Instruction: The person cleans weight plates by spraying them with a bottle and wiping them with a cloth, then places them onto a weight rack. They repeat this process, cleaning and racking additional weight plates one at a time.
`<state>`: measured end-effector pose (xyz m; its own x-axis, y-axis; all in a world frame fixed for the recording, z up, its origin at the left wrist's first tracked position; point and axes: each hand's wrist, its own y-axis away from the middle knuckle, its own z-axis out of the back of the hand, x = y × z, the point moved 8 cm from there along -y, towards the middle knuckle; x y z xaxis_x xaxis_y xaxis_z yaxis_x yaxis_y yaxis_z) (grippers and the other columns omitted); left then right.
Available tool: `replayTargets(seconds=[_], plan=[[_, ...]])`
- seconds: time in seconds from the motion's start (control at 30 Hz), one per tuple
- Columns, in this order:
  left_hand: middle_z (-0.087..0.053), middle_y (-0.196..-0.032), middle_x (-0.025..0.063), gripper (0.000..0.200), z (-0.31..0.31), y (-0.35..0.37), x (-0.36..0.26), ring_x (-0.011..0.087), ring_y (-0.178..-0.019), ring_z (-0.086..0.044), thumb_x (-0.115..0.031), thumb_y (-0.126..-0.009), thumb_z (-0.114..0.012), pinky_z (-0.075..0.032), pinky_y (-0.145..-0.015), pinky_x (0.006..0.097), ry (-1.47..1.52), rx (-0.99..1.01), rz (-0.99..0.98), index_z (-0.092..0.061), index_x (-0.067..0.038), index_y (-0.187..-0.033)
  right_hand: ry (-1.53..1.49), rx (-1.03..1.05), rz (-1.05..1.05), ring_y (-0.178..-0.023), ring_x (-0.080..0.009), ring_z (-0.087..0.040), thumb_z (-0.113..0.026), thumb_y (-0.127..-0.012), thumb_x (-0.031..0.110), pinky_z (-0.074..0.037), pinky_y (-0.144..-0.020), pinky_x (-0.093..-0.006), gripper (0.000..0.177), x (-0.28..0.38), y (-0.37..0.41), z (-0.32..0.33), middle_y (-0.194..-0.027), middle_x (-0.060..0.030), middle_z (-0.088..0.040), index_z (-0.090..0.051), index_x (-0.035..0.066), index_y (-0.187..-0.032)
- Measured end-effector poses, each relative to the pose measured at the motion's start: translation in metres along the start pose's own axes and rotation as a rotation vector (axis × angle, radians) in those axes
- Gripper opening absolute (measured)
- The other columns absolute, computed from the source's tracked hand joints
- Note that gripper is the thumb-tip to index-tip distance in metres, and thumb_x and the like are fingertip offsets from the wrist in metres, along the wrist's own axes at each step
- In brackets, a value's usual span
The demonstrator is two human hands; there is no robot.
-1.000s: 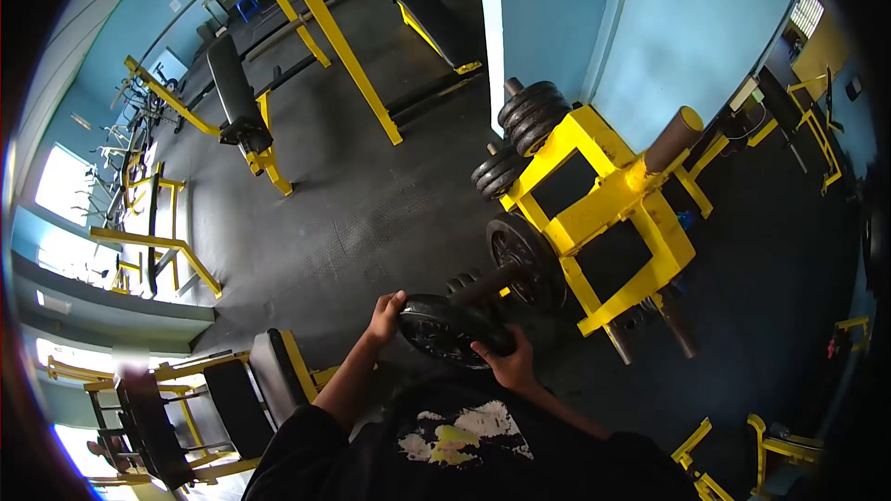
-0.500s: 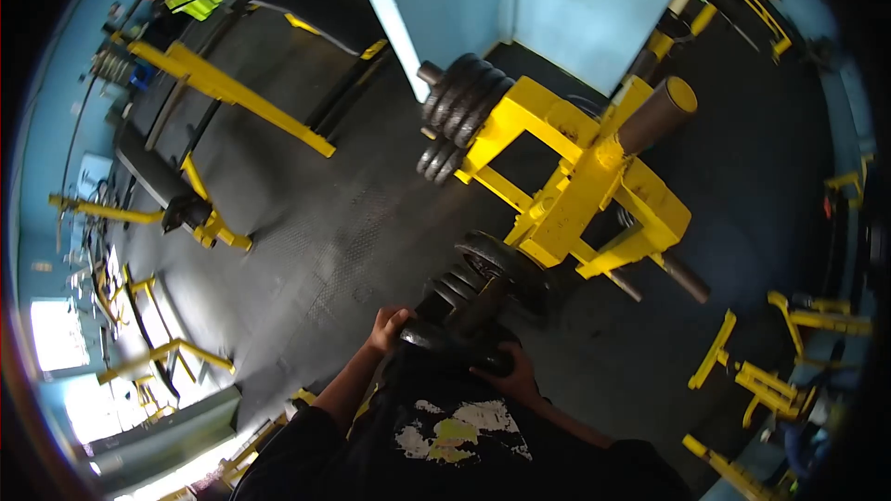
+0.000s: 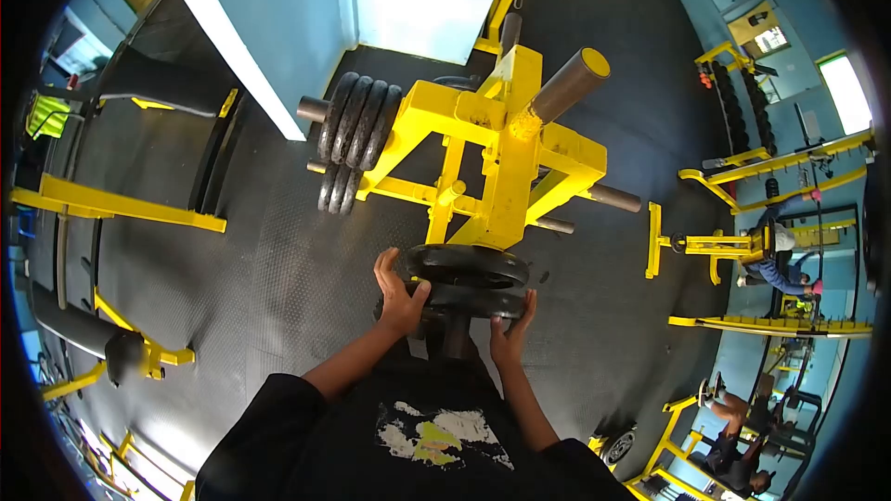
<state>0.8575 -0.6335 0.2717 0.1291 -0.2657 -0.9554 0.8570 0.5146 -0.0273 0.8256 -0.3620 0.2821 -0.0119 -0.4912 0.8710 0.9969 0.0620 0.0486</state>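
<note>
A black weight plate [image 3: 469,301] sits on the near peg [image 3: 456,339] of a yellow plate rack [image 3: 506,172], right in front of my body. My left hand [image 3: 399,304] is at the plate's left edge, thumb on the near face and fingers reaching past the rim. On the opposite edge, my right hand [image 3: 510,336] grips with its thumb in front and fingers along the side. Just beyond is another black plate [image 3: 464,263] on that peg, close to the rack's post. Smaller plates behind my left hand are mostly hidden.
Several black plates [image 3: 357,121] hang on the rack's left pegs; a bare peg [image 3: 571,85] sticks up and outward. Yellow-framed benches [image 3: 121,204] stand left. At right are more yellow machines [image 3: 710,246], a person in blue [image 3: 775,269] and a person lying down [image 3: 733,455].
The plate in my hands has moved along the peg, away from my body and towards the rack's post. My view has turned, so the rack appears more upright and further left.
</note>
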Motion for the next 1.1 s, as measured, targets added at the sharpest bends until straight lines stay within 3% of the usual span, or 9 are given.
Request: replayTargets(seconds=[0.2, 0.4, 0.5, 0.57, 0.7, 0.77, 0.93, 1.0, 1.1], plan=[[-0.033, -0.144, 0.0225, 0.075, -0.016, -0.038, -0.001, 0.0390, -0.136, -0.033, -0.030, -0.089, -0.064, -0.026, -0.114, 0.0474, 0.063, 0.025, -0.065, -0.027, -0.002, -0.147, -0.106, -0.116, -0.019, -0.145, -0.0356, -0.022, -0.066, -0.092, 0.045, -0.023, -0.116, -0.0473, 0.097, -0.003, -0.021, -0.011, -0.158, -0.0219, -0.016, -0.002, 0.009, -0.156], [-0.042, -0.139, 0.0226, 0.063, -0.020, -0.032, 0.012, 0.0369, -0.133, -0.040, -0.030, -0.091, -0.059, -0.029, -0.113, 0.0448, 0.377, 0.164, 0.018, -0.037, 0.000, -0.142, 0.132, 0.013, -0.123, -0.143, -0.0400, -0.026, -0.070, -0.090, 0.041, -0.027, -0.116, -0.0487, 0.097, 0.003, -0.016, 0.000, -0.156, -0.0256, -0.019, -0.007, 0.008, -0.156], [-0.041, -0.141, 0.0209, 0.064, 0.006, -0.017, 0.043, 0.0357, -0.134, -0.039, -0.034, -0.091, -0.062, -0.031, -0.112, 0.0447, 0.133, 0.230, 0.017, -0.038, 0.000, -0.141, 0.067, 0.039, -0.012, -0.142, -0.0402, -0.030, -0.072, -0.088, 0.037, -0.031, -0.114, -0.0488, 0.096, -0.021, 0.011, 0.009, -0.155, -0.0264, -0.021, -0.011, 0.007, -0.155], [-0.045, -0.138, 0.0202, 0.066, 0.022, -0.006, 0.052, 0.0335, -0.129, -0.044, -0.044, -0.091, -0.062, -0.034, -0.109, 0.0439, -0.376, 0.355, -0.170, -0.043, -0.002, -0.138, 0.152, 0.087, -0.209, -0.140, -0.0375, -0.035, -0.074, -0.087, 0.033, -0.036, -0.111, -0.0467, 0.095, -0.067, 0.040, 0.023, -0.156, -0.0255, -0.021, -0.013, 0.004, -0.155], [-0.065, -0.108, 0.0206, 0.071, 0.031, 0.043, 0.146, 0.0355, -0.104, -0.063, -0.062, -0.093, -0.051, -0.046, -0.096, 0.0442, -0.295, 0.581, 0.454, -0.054, 0.001, -0.127, 0.266, -0.012, -0.663, -0.126, -0.0347, -0.052, -0.072, -0.087, 0.042, -0.047, -0.100, -0.0429, 0.089, -0.248, 0.126, 0.060, -0.146, -0.0244, -0.041, -0.026, 0.000, -0.149], [-0.069, -0.103, 0.0194, 0.065, 0.026, 0.062, 0.158, 0.0354, -0.102, -0.066, -0.056, -0.095, -0.053, -0.050, -0.089, 0.0432, -0.597, 0.800, 0.536, -0.060, 0.003, -0.122, 0.088, 0.016, -1.144, -0.111, -0.0312, -0.061, -0.070, -0.087, 0.045, -0.053, -0.087, -0.0391, 0.078, -0.302, 0.170, 0.088, -0.131, -0.0220, -0.056, -0.039, -0.001, -0.142], [-0.068, -0.108, 0.0241, 0.052, 0.000, 0.121, 0.234, 0.0378, -0.108, -0.065, -0.048, -0.096, -0.055, -0.050, -0.089, 0.0453, -0.754, 0.809, 0.605, -0.065, -0.001, -0.116, -0.152, -0.212, -1.181, -0.089, -0.0202, -0.064, -0.068, -0.090, 0.033, -0.053, -0.070, -0.0358, 0.047, -0.364, 0.179, 0.173, -0.107, -0.0139, -0.065, -0.057, 0.003, -0.124], [-0.069, -0.102, 0.0227, 0.043, -0.041, 0.129, 0.231, 0.0402, -0.101, -0.065, -0.040, -0.097, -0.052, -0.051, -0.087, 0.0464, -0.900, 0.880, 0.196, -0.067, -0.003, -0.112, -0.226, -0.205, -1.146, -0.087, -0.0199, -0.064, -0.067, -0.091, 0.031, -0.053, -0.070, -0.0358, 0.042, -0.386, 0.162, 0.214, -0.107, -0.0129, -0.064, -0.058, 0.003, -0.122], [-0.068, -0.097, 0.0195, 0.035, -0.101, 0.148, 0.207, 0.0370, -0.096, -0.066, -0.034, -0.096, -0.055, -0.051, -0.082, 0.0449, -0.870, 0.838, 0.242, -0.064, -0.004, -0.111, -0.293, -0.177, -1.121, -0.085, -0.0195, -0.063, -0.063, -0.093, 0.028, -0.053, -0.070, -0.0350, 0.037, -0.421, 0.139, 0.282, -0.106, -0.0112, -0.064, -0.060, 0.004, -0.120]])
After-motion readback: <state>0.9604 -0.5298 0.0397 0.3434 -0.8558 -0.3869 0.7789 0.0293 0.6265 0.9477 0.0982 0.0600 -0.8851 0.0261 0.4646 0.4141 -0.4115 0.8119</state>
